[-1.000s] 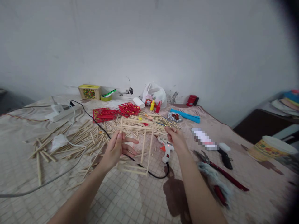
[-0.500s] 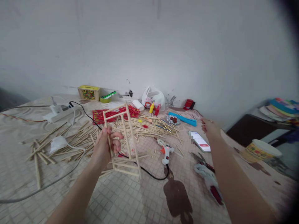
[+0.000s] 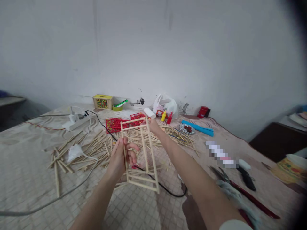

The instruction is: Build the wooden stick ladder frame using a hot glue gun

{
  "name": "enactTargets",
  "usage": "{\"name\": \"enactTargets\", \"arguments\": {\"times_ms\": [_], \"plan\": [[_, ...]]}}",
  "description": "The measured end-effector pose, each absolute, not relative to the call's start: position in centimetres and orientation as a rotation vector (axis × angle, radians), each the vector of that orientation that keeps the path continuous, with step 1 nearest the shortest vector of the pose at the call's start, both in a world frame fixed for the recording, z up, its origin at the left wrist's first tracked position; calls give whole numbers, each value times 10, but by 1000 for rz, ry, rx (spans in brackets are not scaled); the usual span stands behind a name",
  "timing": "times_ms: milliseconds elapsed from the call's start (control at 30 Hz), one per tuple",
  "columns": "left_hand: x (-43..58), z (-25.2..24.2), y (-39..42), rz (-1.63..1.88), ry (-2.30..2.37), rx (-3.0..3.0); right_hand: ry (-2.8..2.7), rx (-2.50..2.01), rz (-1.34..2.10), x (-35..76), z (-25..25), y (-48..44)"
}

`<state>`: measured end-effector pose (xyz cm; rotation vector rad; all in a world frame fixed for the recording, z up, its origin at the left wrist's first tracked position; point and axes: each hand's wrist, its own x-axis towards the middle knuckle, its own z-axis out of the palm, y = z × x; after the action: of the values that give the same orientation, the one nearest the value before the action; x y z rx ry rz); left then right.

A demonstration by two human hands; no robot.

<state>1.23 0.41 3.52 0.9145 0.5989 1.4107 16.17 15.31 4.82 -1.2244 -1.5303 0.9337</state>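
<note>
My left hand [image 3: 122,156] is closed on an open frame [image 3: 151,153] of pale wooden sticks, pinching one of its long side sticks and holding it upright above the table. Behind the frame's upper right corner is my right hand [image 3: 152,124], stretched far over the loose wooden sticks [image 3: 136,135] near the red lattice pieces [image 3: 115,124]. Its fingers are mostly hidden by the frame, so I cannot make out their grip. A black cord [image 3: 168,190] runs behind the frame, and my right forearm covers the glue gun.
At left lie a power strip [image 3: 78,121] and white cable. A yellow-topped box [image 3: 102,101], white plastic bag [image 3: 165,105], small yellow bottle [image 3: 163,115] and blue strip [image 3: 199,127] line the back. Right are a blurred-out phone [image 3: 220,155], red-handled pliers [image 3: 254,198] and a paper cup [image 3: 290,169].
My right hand has swung left from beside the phone to behind the stick frame, its forearm now covering the glue gun. The view has turned left. My left hand still holds the frame.
</note>
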Motion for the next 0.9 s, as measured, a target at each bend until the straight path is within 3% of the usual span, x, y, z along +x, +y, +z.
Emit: {"name": "enactTargets", "arguments": {"times_ms": [200, 567, 900], "plan": [[22, 33, -1, 1389, 642, 941, -1427, -1172, 940, 199, 43, 134], [38, 25, -6, 1293, 643, 1065, -1105, -774, 1349, 236, 17, 13], [46, 12, -6, 1195, 681, 1148, -1099, -857, 1071, 237, 4, -11]]}}
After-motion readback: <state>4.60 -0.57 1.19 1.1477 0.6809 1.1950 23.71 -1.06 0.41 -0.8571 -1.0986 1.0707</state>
